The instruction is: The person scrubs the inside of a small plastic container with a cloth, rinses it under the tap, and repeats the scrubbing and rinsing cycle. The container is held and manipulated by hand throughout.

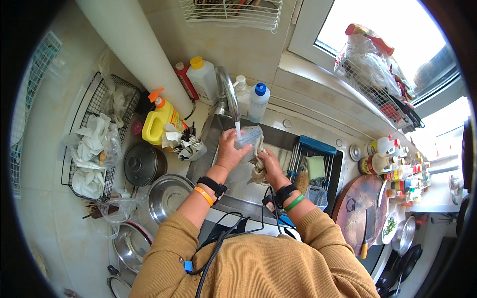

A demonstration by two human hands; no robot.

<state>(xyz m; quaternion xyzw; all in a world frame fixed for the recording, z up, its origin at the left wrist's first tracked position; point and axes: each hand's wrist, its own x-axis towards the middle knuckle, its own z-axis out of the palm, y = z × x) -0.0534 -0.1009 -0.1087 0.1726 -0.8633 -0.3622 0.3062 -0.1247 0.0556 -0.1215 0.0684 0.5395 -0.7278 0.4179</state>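
Note:
Over a stainless steel sink (pixel 238 186), my left hand (pixel 230 151) grips a clear plastic container (pixel 250 137) from its left side. Water runs from the chrome faucet (pixel 226 85) onto the container and my left fingers. My right hand (pixel 271 165) is closed around a beige cloth (pixel 258 169), which lies against the container's right side and hangs below it. Part of the container is hidden by the cloth and my left hand.
A rack (pixel 311 164) with a green sponge (pixel 315 167) spans the sink's right side. Bottles line the back, including a blue-capped bottle (pixel 259 102). At left are a yellow jug (pixel 160 123), a lidded pot (pixel 144 164) and a metal basin (pixel 167 197). A cleaver (pixel 369 227) rests on a round cutting board (pixel 357 208).

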